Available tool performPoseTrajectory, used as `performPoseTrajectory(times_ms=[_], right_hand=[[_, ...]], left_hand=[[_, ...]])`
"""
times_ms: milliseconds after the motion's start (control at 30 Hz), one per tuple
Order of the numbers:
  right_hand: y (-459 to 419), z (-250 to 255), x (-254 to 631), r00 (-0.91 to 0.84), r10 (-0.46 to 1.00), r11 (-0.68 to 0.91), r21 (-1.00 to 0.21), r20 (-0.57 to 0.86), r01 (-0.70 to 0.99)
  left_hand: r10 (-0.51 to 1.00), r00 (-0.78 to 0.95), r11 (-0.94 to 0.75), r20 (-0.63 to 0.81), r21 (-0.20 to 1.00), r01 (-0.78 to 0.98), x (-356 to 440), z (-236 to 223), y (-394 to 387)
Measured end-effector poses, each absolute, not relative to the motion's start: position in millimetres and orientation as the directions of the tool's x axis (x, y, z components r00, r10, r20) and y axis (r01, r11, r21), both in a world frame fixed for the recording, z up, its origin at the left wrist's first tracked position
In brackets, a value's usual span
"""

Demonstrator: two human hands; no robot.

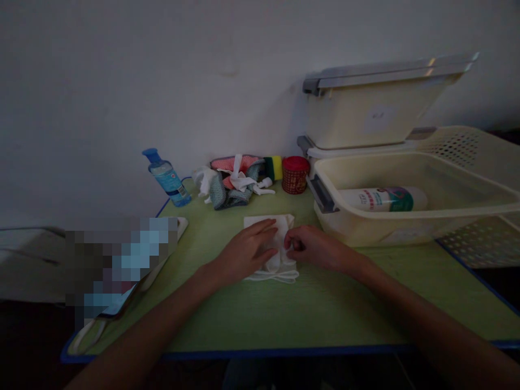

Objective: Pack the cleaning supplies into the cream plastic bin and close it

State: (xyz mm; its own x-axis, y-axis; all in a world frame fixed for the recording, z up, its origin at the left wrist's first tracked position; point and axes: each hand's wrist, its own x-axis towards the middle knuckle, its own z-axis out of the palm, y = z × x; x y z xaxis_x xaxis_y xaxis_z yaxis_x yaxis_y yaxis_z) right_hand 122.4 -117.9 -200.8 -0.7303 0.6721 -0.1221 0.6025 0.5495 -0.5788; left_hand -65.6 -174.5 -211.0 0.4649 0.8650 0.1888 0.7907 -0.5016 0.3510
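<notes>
Landmark: white cloth, folded flat on green table. Left hand over cloth's left part, fingers extended, touching it. Right hand at cloth's right edge, fingers curled; whether cloth is pinched, cannot tell. Bare tabletop between cloth and blue-trimmed near edge. Right of cloth: cream bin, white bottle lying inside. Behind cloth: crumpled fabric pile, red-lidded container. Back left: blue bottle, tilted, near table's left edge.
</notes>
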Motion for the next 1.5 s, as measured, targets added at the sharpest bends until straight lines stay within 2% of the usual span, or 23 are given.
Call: performPoseTrajectory(times_ms=[167, 333, 433, 500, 600, 733, 867, 1033, 1500], right_hand=[[-119, -200, 123, -0.721, 0.682, 0.553, -0.56, -0.12, 0.617], [-118, -197, 124, -0.728, 0.683, 0.586, -0.551, -0.059, 0.594], [-118, -192, 120, -0.686, 0.725, 0.595, -0.555, 0.06, 0.581], [-119, -191, 114, -0.645, 0.739, 0.632, -0.532, 0.195, 0.563], [-121, -195, 101, -0.673, 0.658, 0.746, -0.411, 0.337, 0.523], [-124, -211, 88, -0.776, 0.578, 0.813, -0.258, 0.25, 0.522], [-124, -224, 87, -0.767, 0.621, 0.78, -0.221, 0.159, 0.586], [-122, -229, 89, -0.765, 0.624, 0.78, -0.176, 0.158, 0.6], [-124, -233, 90, -0.731, 0.657, 0.752, -0.217, 0.183, 0.622]], left_hand=[[0.86, 0.51, -0.504, 0.033, 0.218, 0.836, -61, -218, -176], [0.86, 0.509, -0.505, -0.004, 0.131, 0.853, -60, -225, -177], [0.857, 0.516, -0.513, 0.004, 0.105, 0.852, -60, -227, -178], [0.853, 0.522, -0.521, 0.016, 0.098, 0.848, -60, -227, -179], [0.859, 0.512, -0.511, 0.027, 0.108, 0.853, -58, -225, -180], [0.861, 0.508, -0.506, 0.024, 0.144, 0.851, -55, -222, -181], [0.883, 0.469, -0.465, 0.017, 0.163, 0.87, -52, -220, -182], [0.9, 0.437, -0.43, -0.011, 0.161, 0.889, -52, -218, -183], [0.957, 0.289, -0.282, -0.025, 0.15, 0.948, -56, -221, -184]])
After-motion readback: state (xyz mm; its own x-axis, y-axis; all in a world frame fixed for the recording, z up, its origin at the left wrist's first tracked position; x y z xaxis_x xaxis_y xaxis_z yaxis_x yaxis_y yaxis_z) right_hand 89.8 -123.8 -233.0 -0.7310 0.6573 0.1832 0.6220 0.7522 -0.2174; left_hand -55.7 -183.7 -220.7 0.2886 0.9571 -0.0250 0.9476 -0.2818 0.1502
